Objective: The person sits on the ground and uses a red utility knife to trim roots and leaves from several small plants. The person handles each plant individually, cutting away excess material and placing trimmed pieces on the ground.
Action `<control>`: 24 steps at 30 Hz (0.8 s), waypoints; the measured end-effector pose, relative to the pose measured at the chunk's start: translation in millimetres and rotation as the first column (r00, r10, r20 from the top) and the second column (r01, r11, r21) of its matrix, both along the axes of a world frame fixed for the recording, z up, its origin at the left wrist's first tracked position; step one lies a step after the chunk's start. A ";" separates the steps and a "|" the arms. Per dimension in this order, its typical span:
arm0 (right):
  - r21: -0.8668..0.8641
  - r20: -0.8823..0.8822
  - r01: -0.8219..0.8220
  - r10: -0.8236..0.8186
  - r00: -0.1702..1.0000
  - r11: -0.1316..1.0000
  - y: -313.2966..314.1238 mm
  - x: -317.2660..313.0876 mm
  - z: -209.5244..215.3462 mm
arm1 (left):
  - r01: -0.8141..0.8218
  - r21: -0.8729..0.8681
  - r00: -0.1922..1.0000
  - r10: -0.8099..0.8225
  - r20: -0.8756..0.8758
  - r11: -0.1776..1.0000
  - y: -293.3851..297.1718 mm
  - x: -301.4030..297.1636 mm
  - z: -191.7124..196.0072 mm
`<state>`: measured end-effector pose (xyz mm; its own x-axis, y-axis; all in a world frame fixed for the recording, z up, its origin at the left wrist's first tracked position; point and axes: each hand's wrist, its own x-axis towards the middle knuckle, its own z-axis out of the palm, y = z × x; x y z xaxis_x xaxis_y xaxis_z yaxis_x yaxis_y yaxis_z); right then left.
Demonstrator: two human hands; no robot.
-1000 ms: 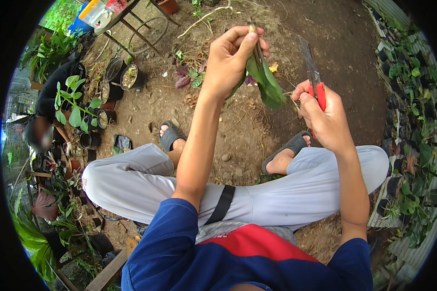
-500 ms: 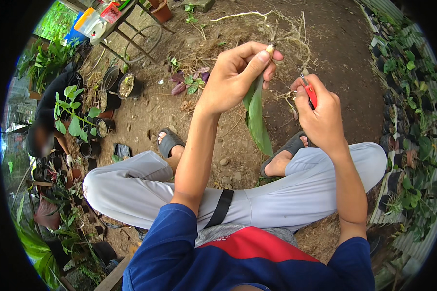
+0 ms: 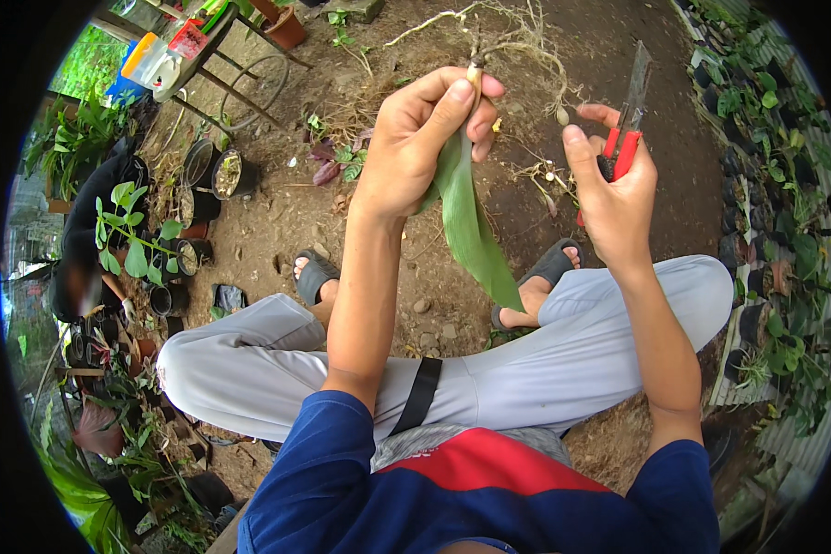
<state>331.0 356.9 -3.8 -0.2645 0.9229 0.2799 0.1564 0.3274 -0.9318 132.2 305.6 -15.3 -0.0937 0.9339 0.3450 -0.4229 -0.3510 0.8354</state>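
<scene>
Left hand [image 3: 406, 148] pinched the plant by its stem [image 3: 474, 78], roots [image 3: 476, 44] up, leaf [image 3: 471, 231] hanging above the soil [image 3: 406, 268]. Right hand [image 3: 616, 198] held red-handled cutters [image 3: 627, 153] loosely, blades [image 3: 637, 85] pointing away (blade gap unclear). Doing this well likely meant a firm, gentle pinch, blades clear of skin.

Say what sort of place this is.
Probably a home garden or small plant nursery: black pots stand to the left, leafy plants line the right side, and the ground is bare earth.
</scene>
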 end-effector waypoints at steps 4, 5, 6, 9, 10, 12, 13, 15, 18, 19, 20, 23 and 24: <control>-0.011 0.055 -0.037 0.038 0.998 0.999 0.2 2.9 0.0 | 0.026 0.020 0.999 -0.027 0.048 0.999 2.9 -0.4 -2.3; -0.023 0.064 -0.044 0.045 0.997 0.999 0.7 3.1 -0.7 | 0.031 0.016 0.998 -0.032 0.055 0.999 3.2 -0.4 -2.7; -0.027 0.030 -0.042 0.043 0.999 0.999 1.2 2.4 -1.9 | 0.036 0.015 0.997 -0.037 0.062 0.999 3.4 -0.4 -3.1; -0.051 -0.057 -0.044 0.041 0.997 0.998 2.2 0.2 -4.2 | 0.051 0.013 0.994 -0.052 0.097 0.999 3.5 -1.0 -4.1; -0.065 -0.077 -0.051 0.046 0.996 0.997 2.0 0.5 -3.7 | 0.055 0.018 0.992 -0.057 0.111 0.998 3.3 -1.3 -4.3; -0.139 -0.151 -0.097 0.075 0.986 0.986 0.7 2.2 -0.5 | 0.040 -0.014 0.992 -0.038 0.122 0.999 3.4 -2.6 -4.9; -0.195 -0.206 -0.138 0.097 0.974 0.971 -1.4 5.2 2.6 | 0.040 -0.016 0.991 -0.037 0.131 0.999 3.4 -3.3 -5.3; -0.274 -0.333 -0.247 0.149 0.931 0.930 -3.4 9.8 9.3 | 0.025 -0.022 0.994 -0.023 0.107 0.999 3.8 -5.0 -6.1; -0.306 -0.481 -0.389 0.211 0.851 0.869 -3.8 12.9 17.5 | 0.016 -0.025 0.995 -0.014 0.099 1.000 4.3 -7.2 -7.4; -0.301 -0.492 -0.400 0.219 0.842 0.866 -3.9 13.3 19.2 | 0.019 -0.025 0.995 -0.016 0.103 1.000 4.4 -7.6 -7.8; -0.296 -0.504 -0.412 0.226 0.834 0.862 -4.0 13.3 20.4 | 0.023 -0.022 0.994 -0.021 0.109 0.999 4.5 -8.1 -8.1; -0.289 -0.539 -0.420 0.216 0.814 0.860 -4.2 13.9 22.6 | 0.022 -0.030 0.994 -0.019 0.106 0.999 4.7 -9.0 -8.5; -0.294 -0.554 -0.424 0.208 0.806 0.857 -4.0 14.7 23.3 | 0.025 -0.026 0.993 -0.021 0.112 0.999 4.7 -9.2 -8.5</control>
<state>345.7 352.9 19.5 -0.4885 0.8676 0.0932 -0.3982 -0.1266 -0.9085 123.0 310.3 -23.8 -0.1086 0.9453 0.3076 -0.5218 -0.3176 0.7917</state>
